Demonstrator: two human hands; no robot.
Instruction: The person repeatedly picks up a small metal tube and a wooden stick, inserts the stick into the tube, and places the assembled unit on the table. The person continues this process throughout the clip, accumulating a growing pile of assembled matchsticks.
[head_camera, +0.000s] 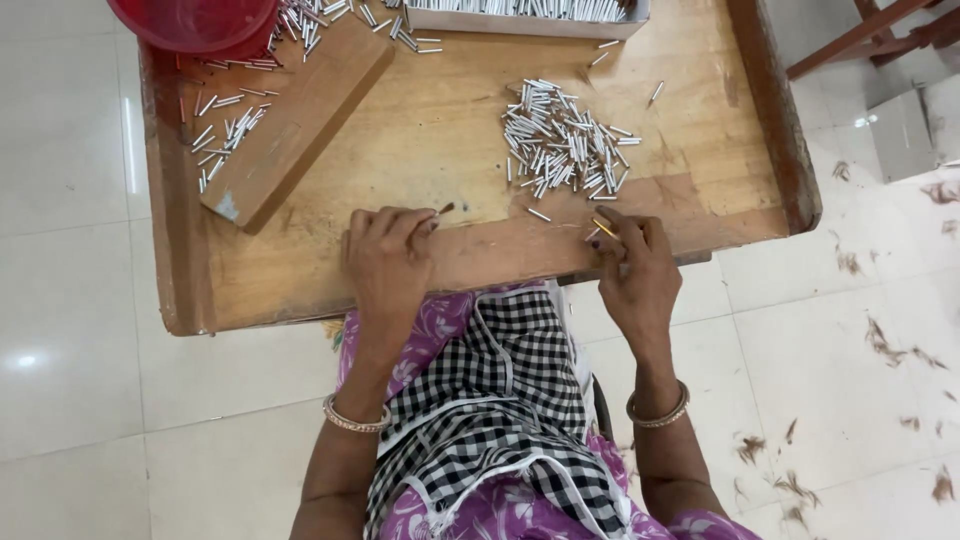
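My left hand rests on the near edge of the low wooden table, fingers pinched on a small tuft of brown bristles. To the right, my right hand pinches a thin stick with a yellowish tip. Just beyond my right hand lies a loose pile of short silver metal tubes. One tube lies apart between my two hands.
A wooden block lies slantwise at the left with more tubes beside it. A red bowl stands at the far left corner, a grey tray of tubes at the back. Brown hair tufts litter the tiled floor.
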